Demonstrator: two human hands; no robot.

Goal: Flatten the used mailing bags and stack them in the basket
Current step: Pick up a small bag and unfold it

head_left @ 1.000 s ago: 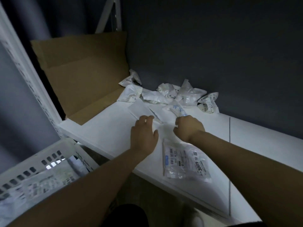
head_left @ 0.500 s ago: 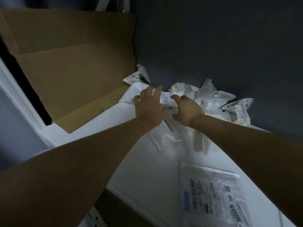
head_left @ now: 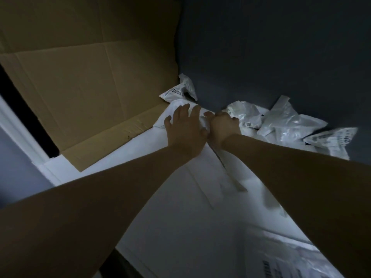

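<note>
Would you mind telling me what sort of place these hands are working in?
Probably a stockroom or packing corner: crumpled mailing bags heaped on a white shelf against a dark wall, with flattened cardboard leaning beside them.

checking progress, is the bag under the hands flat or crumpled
Crumpled: the bag bunches in folds between the left hand and right hand.

Bare forearms [head_left: 90, 207], left grip [head_left: 184, 131], right grip [head_left: 224, 125].
</note>
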